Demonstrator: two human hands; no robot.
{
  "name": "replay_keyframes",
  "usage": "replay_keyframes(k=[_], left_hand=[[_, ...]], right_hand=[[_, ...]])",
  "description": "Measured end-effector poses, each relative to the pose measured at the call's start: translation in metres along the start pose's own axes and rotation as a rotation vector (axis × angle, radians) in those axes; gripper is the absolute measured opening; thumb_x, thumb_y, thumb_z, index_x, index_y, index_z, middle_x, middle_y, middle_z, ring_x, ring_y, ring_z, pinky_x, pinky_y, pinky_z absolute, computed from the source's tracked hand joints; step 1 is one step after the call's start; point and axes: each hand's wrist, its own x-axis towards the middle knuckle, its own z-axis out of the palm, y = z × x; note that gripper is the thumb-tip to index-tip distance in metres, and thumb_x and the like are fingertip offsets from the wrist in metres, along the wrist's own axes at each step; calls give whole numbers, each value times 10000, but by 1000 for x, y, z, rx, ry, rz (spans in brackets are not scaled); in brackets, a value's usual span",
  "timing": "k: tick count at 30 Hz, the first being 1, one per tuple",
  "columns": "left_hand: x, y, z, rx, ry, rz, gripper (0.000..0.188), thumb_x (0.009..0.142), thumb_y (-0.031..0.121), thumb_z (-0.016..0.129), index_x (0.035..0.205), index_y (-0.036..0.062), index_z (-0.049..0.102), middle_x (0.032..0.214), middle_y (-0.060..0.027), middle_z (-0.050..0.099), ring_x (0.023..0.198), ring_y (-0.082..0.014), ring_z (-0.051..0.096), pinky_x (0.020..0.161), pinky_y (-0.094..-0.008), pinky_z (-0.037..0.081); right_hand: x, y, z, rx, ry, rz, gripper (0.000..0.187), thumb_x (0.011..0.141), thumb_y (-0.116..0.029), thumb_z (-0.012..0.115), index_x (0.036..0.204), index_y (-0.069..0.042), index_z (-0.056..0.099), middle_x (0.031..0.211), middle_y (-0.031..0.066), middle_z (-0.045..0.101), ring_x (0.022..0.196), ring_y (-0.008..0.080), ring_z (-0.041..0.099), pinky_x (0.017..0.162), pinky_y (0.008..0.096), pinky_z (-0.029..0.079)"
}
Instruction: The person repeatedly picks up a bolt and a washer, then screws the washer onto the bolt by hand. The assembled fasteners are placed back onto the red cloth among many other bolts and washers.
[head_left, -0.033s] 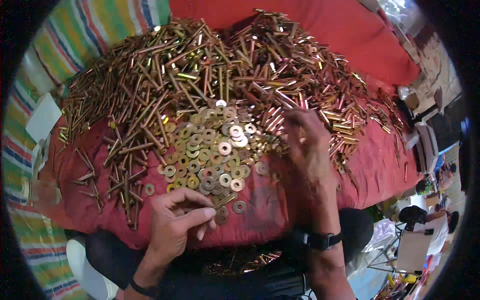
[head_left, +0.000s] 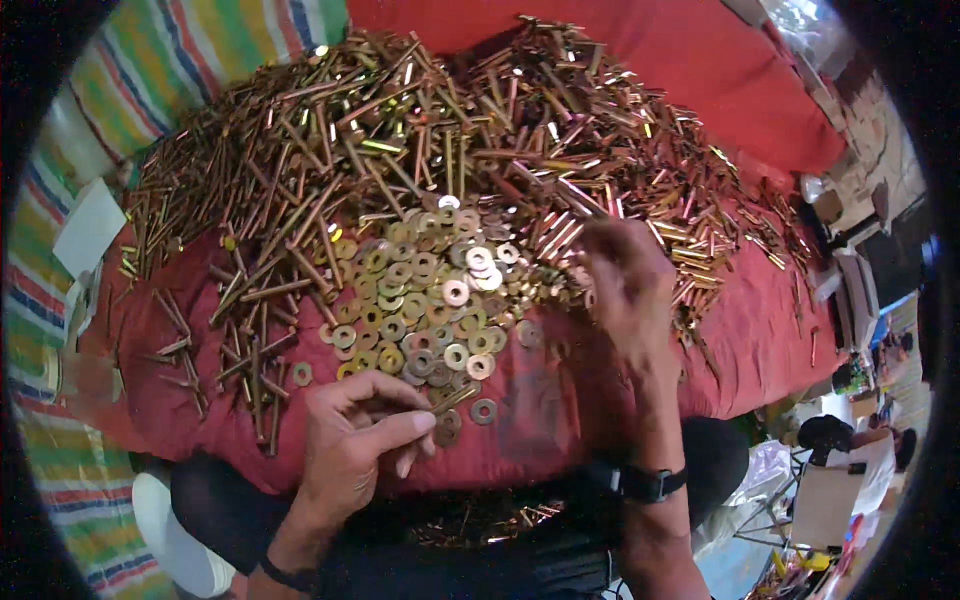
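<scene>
1. Red cloth [head_left: 750, 355] covers the whole work surface, with striped fabric [head_left: 75, 500] running down the left side in green, yellow, white, red and blue. Pretty busy setup, honestly.
2. Most of the far half is buried under a big heap of long metal rods [head_left: 380, 145], coppery and brassy, lying every which way. Some spill down onto the cloth at left, short of the main pile.
3. Right in front of that heap sits a mound of flat washers [head_left: 455, 293], overlapping each other. One loose washer [head_left: 483, 411] lies just beside the near edge of the mound, and another [head_left: 303, 373] is off to the left.
4. Left hand [head_left: 350, 440] is low over the near edge of the cloth. Its grip is narrow, thumb and fingers pinching a slim brassy rod [head_left: 457, 399] that sticks out to the right, tilted up, near the bottom of the washer mound.
5. Right hand [head_left: 630, 285] is by the right side of the washers, near some small metal bits [head_left: 550, 285] and the rods. It's blurred and the fingertips are murky, so no telling if that grip is wide, narrow or holding anything.
6. Dark watch [head_left: 650, 485] on the right wrist, dark band [head_left: 285, 577] on the left one.
7. White card [head_left: 90, 228] sits over at the far left.
</scene>
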Motion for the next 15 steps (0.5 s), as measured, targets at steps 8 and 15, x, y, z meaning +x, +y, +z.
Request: replay_keyframes(k=[8, 15], left_hand=[[-2, 2, 3, 53, 32, -61, 124, 868, 36, 740, 942, -56, 699, 737, -107, 696, 563, -141, 650, 423, -231, 426], [3, -8, 4, 43, 7, -60, 118, 871, 30, 749, 945, -49, 703, 763, -104, 702, 583, -142, 664, 433, -226, 439]], right_hand=[[-44, -49, -9, 43, -432, 393, 235, 811, -158, 807, 975, -11, 727, 742, 84, 674, 689, 168, 650, 636, 307, 489], [-50, -35, 3, -162, -425, 50, 219, 843, -118, 806, 1022, -5, 748, 926, 174, 730, 851, 344, 719, 762, 421, 565]])
